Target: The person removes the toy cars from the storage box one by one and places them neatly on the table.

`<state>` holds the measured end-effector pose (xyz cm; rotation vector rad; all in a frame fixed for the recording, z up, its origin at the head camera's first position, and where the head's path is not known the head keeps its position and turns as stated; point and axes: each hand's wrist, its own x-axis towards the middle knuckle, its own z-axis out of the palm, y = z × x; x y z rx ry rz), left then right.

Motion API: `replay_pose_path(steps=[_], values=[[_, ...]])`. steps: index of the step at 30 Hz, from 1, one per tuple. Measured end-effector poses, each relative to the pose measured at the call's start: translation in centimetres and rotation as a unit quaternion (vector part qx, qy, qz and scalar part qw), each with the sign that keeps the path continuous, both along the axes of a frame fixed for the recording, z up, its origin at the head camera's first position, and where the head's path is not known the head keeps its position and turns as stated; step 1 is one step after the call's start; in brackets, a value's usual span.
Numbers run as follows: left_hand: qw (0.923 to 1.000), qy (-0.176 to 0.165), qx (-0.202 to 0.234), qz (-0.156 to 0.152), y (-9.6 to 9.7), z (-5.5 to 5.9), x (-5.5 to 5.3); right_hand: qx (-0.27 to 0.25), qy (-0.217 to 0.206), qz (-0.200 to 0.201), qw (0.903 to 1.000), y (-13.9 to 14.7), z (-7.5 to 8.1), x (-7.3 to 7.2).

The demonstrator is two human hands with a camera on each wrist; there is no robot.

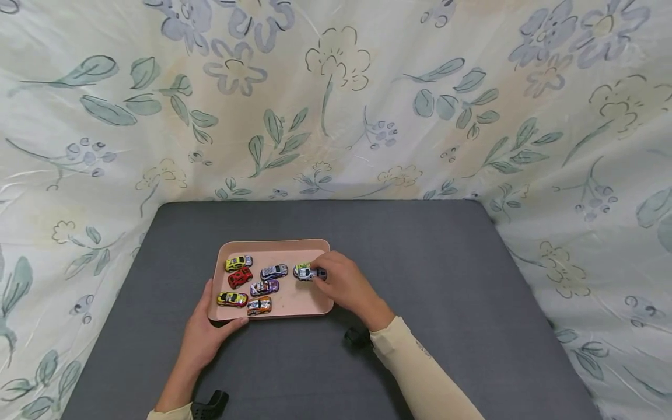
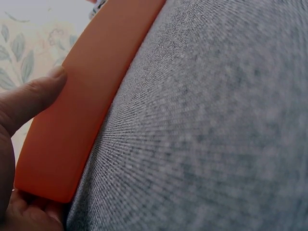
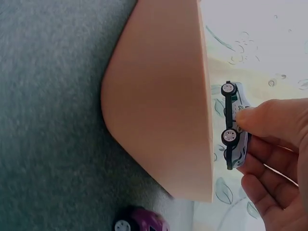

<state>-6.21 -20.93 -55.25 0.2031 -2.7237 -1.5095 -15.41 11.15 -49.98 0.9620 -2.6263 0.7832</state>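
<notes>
Head view: a person's right hand [image 1: 343,283] pinches a silver-and-black toy car [image 1: 307,273] over the right side of a pink tray [image 1: 296,302], while the left hand [image 1: 203,332] grips the tray's near left corner, thumb along the near wall and fingers round the side. The right fingers hold only the car's flanks, a narrow grip. Should that pinch slacken, the car could drop onto the yellow-green car [image 1: 303,266] partly hidden beside it and knock it askew. A hard press or tug by the left hand could tilt the tray, and wheeled toys might well roll into one another, the red car [image 1: 240,277] and its close neighbors first. A low swing of the right wrist might also nudge the purple car [image 3: 147,220] seen outside the tray wall, near the grey tabletop [image 1: 420,262].

Right wrist view shows the held car wheels-down toward the tray, apparently lifted clear of the rim. It has a pale, glossy body with dark printed marks, a black base, and black wheels with light, spoked hubs; the thumb covers part of its side. Markings are too small to read. Whether anything else touches it on the far side, the frames cannot tell.
</notes>
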Motion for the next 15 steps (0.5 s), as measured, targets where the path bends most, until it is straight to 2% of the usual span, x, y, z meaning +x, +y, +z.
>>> replay_pose_path(steps=[8, 15], values=[[1.0, -0.007, -0.002, 0.003, 0.0, 0.0, 0.0, -0.017, -0.017, -0.005, 0.9997, 1.1, 0.5, 0.1], [0.9999, -0.008, -0.006, 0.005, 0.0, -0.1, 0.0, -0.017, -0.016, -0.015, 0.9996, 2.4, 0.5, 0.1]])
